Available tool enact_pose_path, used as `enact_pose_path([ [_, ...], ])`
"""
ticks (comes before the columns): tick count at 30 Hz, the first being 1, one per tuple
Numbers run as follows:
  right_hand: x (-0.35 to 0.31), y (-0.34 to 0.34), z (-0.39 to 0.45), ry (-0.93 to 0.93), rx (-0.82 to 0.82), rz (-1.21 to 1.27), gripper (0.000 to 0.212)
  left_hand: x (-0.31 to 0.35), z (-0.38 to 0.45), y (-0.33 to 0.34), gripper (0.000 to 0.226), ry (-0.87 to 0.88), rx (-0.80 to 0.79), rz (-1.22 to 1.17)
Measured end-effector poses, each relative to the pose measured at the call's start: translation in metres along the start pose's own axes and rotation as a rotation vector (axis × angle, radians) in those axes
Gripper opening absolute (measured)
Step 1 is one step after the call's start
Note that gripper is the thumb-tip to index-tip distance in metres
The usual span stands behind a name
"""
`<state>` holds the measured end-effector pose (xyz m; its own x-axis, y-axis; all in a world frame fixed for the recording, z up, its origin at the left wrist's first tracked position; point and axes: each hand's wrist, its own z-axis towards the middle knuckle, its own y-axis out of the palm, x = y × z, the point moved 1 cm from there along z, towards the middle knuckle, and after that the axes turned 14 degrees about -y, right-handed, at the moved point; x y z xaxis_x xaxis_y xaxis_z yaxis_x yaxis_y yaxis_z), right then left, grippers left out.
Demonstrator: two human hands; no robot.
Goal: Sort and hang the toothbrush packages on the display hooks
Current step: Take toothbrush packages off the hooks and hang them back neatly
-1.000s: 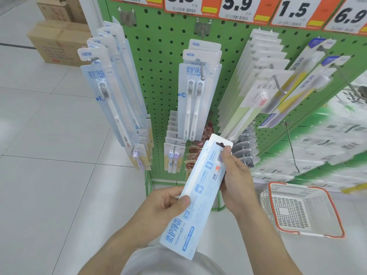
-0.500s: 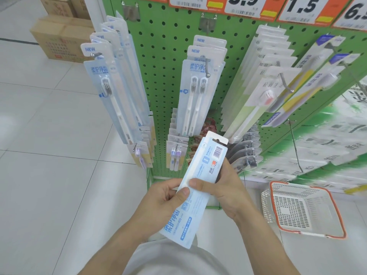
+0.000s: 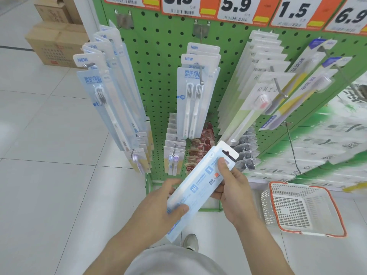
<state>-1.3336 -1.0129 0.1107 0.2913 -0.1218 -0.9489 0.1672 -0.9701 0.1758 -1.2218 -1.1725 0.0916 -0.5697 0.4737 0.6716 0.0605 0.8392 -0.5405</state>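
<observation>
You hold 1 toothbrush package (image 3: 200,187) at lower center, back side up: left hand (image 3: 158,207) gripping its lower part, right hand (image 3: 232,187) its top (slot free). Next, match it to the center hook (image 3: 201,75).

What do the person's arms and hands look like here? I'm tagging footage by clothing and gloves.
Both forearms are bare, with no sleeves in view. The left hand and right hand wear no gloves, and no rings, watch or bracelet show on the fingers or wrists. The nails look short and plain. No markings or cables anywhere on the arms.
</observation>
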Motion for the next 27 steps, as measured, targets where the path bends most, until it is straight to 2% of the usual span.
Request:
enact_pose_path([
  [2,0.000,0.004,-0.002,0.012,0.001,0.047,0.028,0.002,0.000,0.005,0.089,0.150,0.160,0.300],
  [3,-0.001,0.007,-0.003,0.016,-0.010,0.079,0.028,0.005,-0.002,0.008,0.099,0.252,0.227,0.373],
  [5,-0.003,0.014,-0.008,0.020,-0.051,0.130,0.031,0.016,-0.005,0.014,0.110,0.394,0.344,0.446],
  [8,-0.007,0.023,-0.016,0.009,-0.132,0.168,0.025,0.031,-0.003,0.018,0.112,0.429,0.444,0.433],
  [9,-0.009,0.024,-0.017,0.007,-0.146,0.177,0.029,0.034,-0.002,0.016,0.110,0.429,0.460,0.409],
  [12,-0.020,0.018,-0.016,-0.007,-0.230,0.246,0.066,0.040,-0.002,0.006,0.089,0.418,0.456,0.235],
  [13,-0.025,0.016,-0.016,-0.018,-0.275,0.263,0.073,0.043,-0.005,-0.001,0.080,0.384,0.449,0.161],
  [16,-0.039,0.009,-0.014,-0.079,-0.357,0.237,0.070,0.050,-0.013,-0.019,0.045,0.295,0.392,0.015],
  [19,-0.045,0.008,-0.010,-0.211,-0.290,0.131,0.078,0.056,-0.023,-0.026,0.038,0.277,0.409,-0.219],
  [21,-0.051,0.009,-0.009,-0.352,-0.286,0.021,0.067,0.061,-0.026,-0.031,0.041,0.232,0.327,-0.427],
  [24,-0.064,0.016,-0.009,-0.469,-0.432,0.016,0.036,0.071,-0.025,-0.040,0.034,0.218,0.120,-0.603],
  [27,-0.077,0.026,-0.010,-0.506,-0.515,0.088,0.032,0.074,-0.020,-0.046,0.026,0.193,0.060,-0.637],
])
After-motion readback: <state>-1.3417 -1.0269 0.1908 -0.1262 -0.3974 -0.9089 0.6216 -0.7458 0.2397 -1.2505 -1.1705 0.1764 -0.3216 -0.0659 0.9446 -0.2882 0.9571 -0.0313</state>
